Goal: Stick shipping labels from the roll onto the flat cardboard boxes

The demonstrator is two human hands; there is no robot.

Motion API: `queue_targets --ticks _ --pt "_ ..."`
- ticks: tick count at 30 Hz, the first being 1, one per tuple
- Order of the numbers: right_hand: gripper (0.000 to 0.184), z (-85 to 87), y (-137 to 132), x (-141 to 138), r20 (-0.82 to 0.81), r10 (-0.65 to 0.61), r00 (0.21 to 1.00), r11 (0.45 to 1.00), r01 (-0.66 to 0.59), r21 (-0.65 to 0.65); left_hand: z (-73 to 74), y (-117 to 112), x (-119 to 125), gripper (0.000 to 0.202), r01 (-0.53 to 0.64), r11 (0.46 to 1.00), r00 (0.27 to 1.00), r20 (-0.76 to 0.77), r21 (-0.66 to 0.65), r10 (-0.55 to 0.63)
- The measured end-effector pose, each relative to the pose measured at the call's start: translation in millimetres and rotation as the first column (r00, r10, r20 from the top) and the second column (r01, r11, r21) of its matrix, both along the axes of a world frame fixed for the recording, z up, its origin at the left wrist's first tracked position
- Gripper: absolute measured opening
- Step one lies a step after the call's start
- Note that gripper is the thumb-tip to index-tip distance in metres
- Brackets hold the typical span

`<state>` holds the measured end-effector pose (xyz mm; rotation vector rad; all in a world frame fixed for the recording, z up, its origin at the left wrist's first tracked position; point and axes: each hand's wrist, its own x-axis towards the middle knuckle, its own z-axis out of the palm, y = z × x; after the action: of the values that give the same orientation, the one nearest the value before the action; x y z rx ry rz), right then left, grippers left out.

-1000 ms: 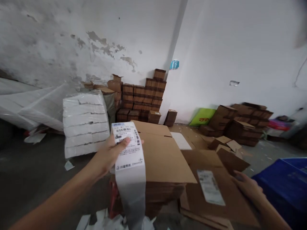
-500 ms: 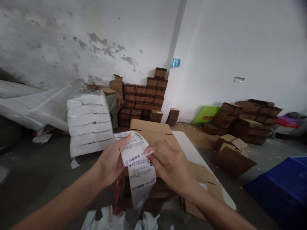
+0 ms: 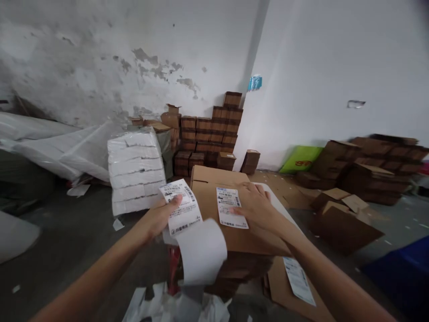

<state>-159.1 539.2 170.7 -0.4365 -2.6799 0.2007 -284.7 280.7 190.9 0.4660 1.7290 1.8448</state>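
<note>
My left hand [image 3: 157, 218] is closed on a strip of shipping labels [image 3: 181, 206]; its blank backing paper [image 3: 203, 250] curls down below the thumb. My right hand [image 3: 257, 205] lies with fingers stretched flat on one white shipping label [image 3: 230, 207], pressing it onto the top flattened cardboard box [image 3: 217, 197] of a pile in front of me. Another flattened box with a label [image 3: 298, 279] lies lower at the right of the pile.
A stack of white wrapped bundles [image 3: 136, 167] stands to the left. Small brown boxes [image 3: 208, 134] are stacked in the corner. More cartons [image 3: 362, 165] and a green bag [image 3: 300, 158] line the right wall. A blue crate [image 3: 402, 273] sits at the right. Paper scraps [image 3: 174, 308] lie below.
My right hand peeled one label off the strip and carried it right onto the top box. The backing paper curled up. The view shifted slightly left.
</note>
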Motion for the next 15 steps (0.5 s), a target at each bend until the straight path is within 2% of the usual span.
queue_targets --ticks 2,4,6,8,9,11,13,15 --pt "0.061 -6.6 7 21 0.092 -0.103 0.990 0.987 0.113 -0.110 -1.8 1 3 0.033 0.030 0.998 0.991 -0.127 -0.060 -0.038" --pt "0.058 -7.3 15 43 0.164 -0.152 0.975 0.921 0.200 -0.335 -4.0 3 0 0.038 0.080 0.994 0.985 -0.145 -0.076 -0.090" --pt "0.055 -8.0 27 65 0.143 -0.130 0.981 0.765 0.191 -0.615 -4.8 5 -2 0.040 0.129 0.989 0.987 -0.092 -0.074 -0.136" --pt "0.052 -15.4 49 95 0.032 -0.212 0.977 0.590 0.154 -0.793 -3.3 8 -3 0.040 0.163 0.986 0.986 -0.035 -0.034 -0.164" --pt "0.049 -23.4 65 113 -0.032 -0.322 0.946 0.539 0.156 -0.828 -1.7 9 -3 0.039 0.164 0.987 0.986 -0.034 0.005 -0.163" --pt "0.042 -49.0 104 156 -0.100 -0.533 0.840 0.484 0.205 -0.851 2.3 9 -2 0.037 0.124 0.986 0.991 -0.067 0.109 -0.117" --pt "0.032 -81.8 142 196 -0.069 -0.631 0.772 0.446 0.288 -0.848 6.6 7 0 0.036 0.046 0.978 0.995 -0.093 0.203 -0.027" --pt "0.027 -109.3 169 217 -0.041 -0.673 0.738 0.497 0.411 -0.764 10.3 6 6 0.040 -0.016 0.966 0.997 -0.064 0.258 0.034"
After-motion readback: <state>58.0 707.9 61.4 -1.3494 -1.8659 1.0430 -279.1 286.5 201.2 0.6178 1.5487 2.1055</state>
